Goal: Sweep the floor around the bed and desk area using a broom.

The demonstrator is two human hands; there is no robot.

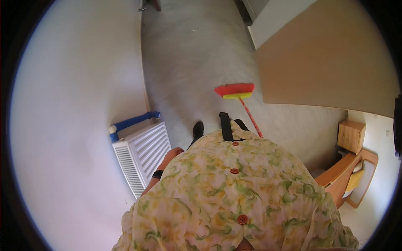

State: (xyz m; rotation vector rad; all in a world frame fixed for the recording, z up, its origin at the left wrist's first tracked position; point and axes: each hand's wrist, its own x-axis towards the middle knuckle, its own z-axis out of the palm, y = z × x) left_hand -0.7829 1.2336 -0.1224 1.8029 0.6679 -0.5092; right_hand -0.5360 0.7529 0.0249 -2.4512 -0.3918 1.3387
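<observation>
A broom (235, 89) with red bristles and a yellow-green head rests on the grey floor in front of me. Its red patterned handle (250, 116) slants back and disappears behind my patterned shirt (232, 188). My right hand is out of view, so what it holds is hidden. At my left side, my left hand (175, 152) hangs with its fingers curled, partly covered by the shirt. Nearest to that hand is a white panel radiator (150, 153). Whether the left fingers hold anything is not visible. A dark band circles the left wrist.
Blue-wrapped pipe (133, 121) runs beside the radiator along the white wall (72, 94). A large brown panel (320, 59) stands at the right. Farther right are a wooden cabinet (351, 135) and a wooden bed frame (339, 175). My dark shoe (198, 128) is on the floor.
</observation>
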